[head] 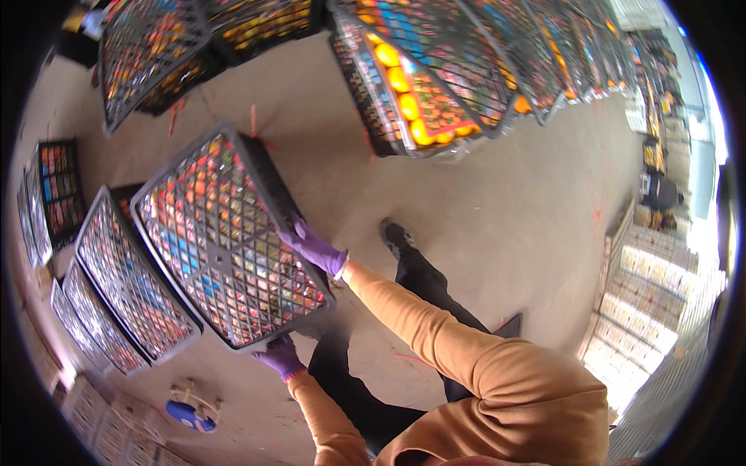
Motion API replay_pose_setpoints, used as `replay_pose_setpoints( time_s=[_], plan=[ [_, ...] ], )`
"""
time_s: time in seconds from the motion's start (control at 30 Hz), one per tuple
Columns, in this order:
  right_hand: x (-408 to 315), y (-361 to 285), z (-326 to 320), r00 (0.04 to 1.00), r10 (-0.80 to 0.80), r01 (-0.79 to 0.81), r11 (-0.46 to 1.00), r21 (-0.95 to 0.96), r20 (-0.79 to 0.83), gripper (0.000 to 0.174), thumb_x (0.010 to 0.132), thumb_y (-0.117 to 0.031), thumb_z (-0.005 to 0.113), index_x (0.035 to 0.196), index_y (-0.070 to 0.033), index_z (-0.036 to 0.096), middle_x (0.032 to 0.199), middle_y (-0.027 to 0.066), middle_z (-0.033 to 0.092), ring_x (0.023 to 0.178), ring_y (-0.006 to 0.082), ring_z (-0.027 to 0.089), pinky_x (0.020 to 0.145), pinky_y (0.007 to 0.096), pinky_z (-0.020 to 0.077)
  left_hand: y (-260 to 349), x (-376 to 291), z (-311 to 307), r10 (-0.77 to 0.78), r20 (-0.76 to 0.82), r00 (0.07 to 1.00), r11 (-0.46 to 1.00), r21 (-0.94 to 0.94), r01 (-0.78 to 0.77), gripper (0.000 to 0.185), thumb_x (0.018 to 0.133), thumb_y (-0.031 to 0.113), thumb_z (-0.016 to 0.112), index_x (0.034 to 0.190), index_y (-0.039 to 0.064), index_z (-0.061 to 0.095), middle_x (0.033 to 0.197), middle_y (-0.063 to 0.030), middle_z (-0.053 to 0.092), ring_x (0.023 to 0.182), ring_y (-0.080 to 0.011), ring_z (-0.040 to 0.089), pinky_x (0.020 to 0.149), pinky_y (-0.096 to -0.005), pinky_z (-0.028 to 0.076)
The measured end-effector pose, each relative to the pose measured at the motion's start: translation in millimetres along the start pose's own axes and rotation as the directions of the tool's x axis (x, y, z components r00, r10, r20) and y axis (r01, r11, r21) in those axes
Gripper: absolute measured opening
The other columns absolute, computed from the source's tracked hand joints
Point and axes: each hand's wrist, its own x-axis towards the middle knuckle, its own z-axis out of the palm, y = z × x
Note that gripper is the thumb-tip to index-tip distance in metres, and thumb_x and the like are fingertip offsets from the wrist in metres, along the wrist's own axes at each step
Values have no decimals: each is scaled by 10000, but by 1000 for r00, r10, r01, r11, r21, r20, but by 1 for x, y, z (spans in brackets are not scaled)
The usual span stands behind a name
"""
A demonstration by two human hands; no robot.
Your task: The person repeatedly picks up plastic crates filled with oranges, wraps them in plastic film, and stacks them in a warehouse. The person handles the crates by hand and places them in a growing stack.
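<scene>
Before me a black plastic lattice crate point(221, 256) is tilted, and colourful small items show through its grid. My right hand point(312, 244), in a purple glove, grips the crate's long side near its upper right edge. At the lower edge my left hand point(282, 355), also gloved in purple, holds the rim; its fingers are partly hidden beneath the crate. What exactly lies inside is too blurred to tell.
Behind the crate, to the left, lean several lattice crates point(131, 279). More crates point(157, 52) stand at the top left. Round orange fruits point(402, 87) show in a crate row at the top. A blue-seated stool point(191, 415) sits lower left. Stacked boxes point(632, 309) line the right.
</scene>
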Motion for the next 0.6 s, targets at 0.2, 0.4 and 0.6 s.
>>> replay_pose_setpoints(
  time_s=[0.2,0.4,0.6],
  plan=[
    [-118,-1,-201,913,130,-13,957,290,-387,283,936,-428,616,1075,-194,539,964,-42,533,839,97,528,753,319,483,-99,-100,24,-418,12,908,655,697,292,557,991,562,434,848,63,637,737,-76,630,720,-218,607,673,-346,524],
    [-123,-66,-435,589,272,196,866,461,-761,854,919,-476,628,1569,-197,148,1456,66,434,1305,285,455,1012,510,433,-238,-91,221,-507,99,856,360,927,106,271,925,304,672,1058,88,577,958,-20,564,825,-152,556,654,-298,508],
    [-64,-100,-525,724,169,286,809,513,-669,686,862,-253,670,1441,-161,313,1240,85,564,1066,290,583,901,553,490,-363,-64,364,-466,298,833,197,953,-230,393,865,171,662,1192,62,473,1052,-64,583,875,-194,598,692,-363,568]
  ],
)
